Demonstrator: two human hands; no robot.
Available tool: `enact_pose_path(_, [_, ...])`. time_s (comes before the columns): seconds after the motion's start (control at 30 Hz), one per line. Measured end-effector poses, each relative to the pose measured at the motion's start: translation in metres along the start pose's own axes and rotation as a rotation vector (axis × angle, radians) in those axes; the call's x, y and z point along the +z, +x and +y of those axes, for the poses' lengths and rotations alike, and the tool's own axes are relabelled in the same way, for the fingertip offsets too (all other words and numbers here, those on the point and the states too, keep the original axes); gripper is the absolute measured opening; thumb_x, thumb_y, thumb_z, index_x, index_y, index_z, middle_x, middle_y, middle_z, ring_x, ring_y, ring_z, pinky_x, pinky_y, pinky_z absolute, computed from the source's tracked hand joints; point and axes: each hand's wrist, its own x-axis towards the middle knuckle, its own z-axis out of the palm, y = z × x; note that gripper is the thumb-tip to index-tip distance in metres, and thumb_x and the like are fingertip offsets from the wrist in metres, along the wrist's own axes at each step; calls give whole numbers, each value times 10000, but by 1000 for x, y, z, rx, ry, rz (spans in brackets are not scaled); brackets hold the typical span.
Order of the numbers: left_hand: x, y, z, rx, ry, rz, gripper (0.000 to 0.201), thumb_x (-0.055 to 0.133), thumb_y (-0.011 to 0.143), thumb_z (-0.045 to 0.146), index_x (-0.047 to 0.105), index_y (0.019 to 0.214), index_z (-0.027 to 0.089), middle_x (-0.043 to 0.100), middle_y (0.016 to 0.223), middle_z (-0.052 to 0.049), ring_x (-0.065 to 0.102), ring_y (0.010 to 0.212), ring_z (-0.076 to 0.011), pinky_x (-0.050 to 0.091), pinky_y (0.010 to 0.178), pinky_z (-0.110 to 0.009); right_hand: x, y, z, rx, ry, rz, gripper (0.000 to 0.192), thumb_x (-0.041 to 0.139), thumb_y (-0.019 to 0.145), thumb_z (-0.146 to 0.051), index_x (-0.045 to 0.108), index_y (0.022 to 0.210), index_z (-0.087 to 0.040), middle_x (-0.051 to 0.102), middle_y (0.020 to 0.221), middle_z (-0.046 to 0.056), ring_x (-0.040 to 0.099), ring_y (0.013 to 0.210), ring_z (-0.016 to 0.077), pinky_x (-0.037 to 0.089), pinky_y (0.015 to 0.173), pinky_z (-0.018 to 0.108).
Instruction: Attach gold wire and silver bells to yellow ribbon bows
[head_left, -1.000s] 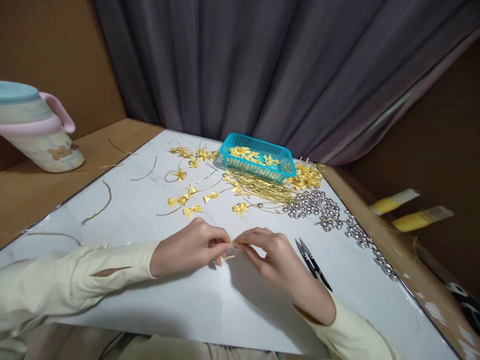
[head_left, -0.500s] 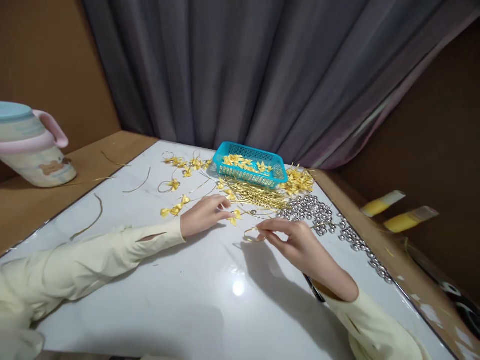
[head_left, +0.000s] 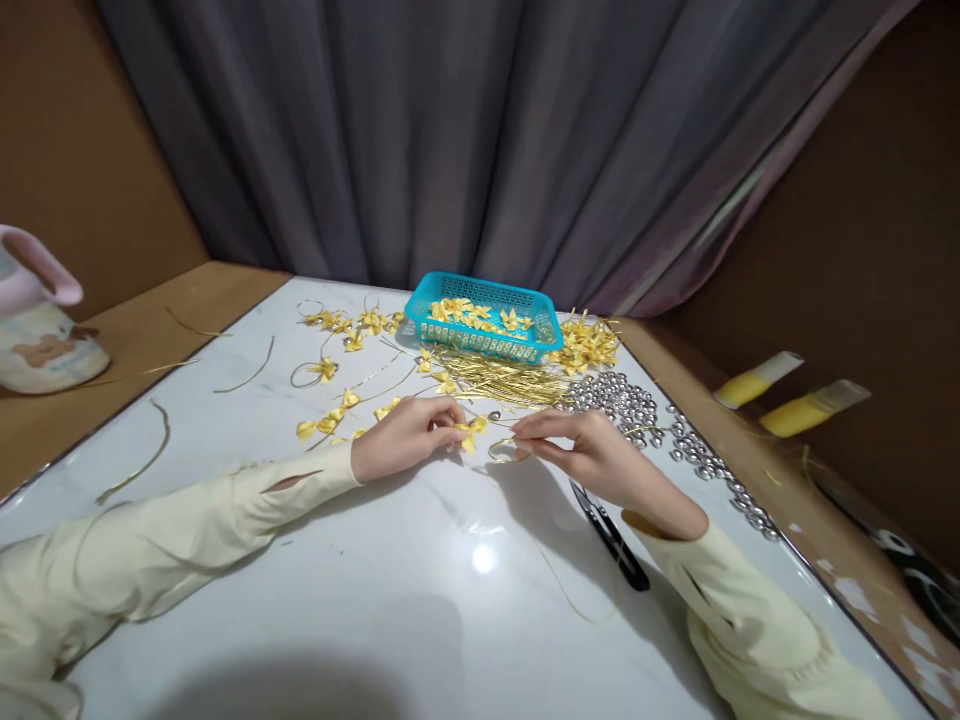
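My left hand (head_left: 405,436) pinches a small yellow ribbon bow (head_left: 472,431) on the white table (head_left: 420,620). My right hand (head_left: 592,452) holds a thin gold wire loop (head_left: 504,452) just to the right of that bow. The two hands sit close together, a little in front of a bundle of gold wires (head_left: 510,380). Both arms wear pale yellow sleeves.
A turquoise basket (head_left: 480,340) with yellow bows stands at the back. More bows (head_left: 589,345) and several silver beads (head_left: 637,405) lie to the right. Black snips (head_left: 611,535) rest by my right wrist. A pastel jug (head_left: 37,330) stands far left; gold wire pieces (head_left: 139,465) lie scattered.
My hands moved apart and away from me. The left reached out and took hold of a yellow bow; the right carried the wire loop toward it. The view shifted rightward.
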Motion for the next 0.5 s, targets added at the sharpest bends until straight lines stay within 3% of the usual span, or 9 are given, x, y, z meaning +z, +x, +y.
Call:
enact_pose_path(0.2, [-6,-11,25,-19,-191,-68,94,572,822,224,591,850,137,642,728,-4,578,672,-120,423,622,-216,6,-4,-14,-43,-4,16,213,499,867,-145,709,832,-156,712,863,52,644,814,168,455,745,260])
enact_pose_path(0.5, [-13,-16,24,149,-70,40,112,589,833,279,620,837,171,640,851,1,559,765,-129,417,712,-246,12,-5,-18,151,485,-220,210,552,867,-267,729,816,-167,719,797,26,649,770,146,476,768,246])
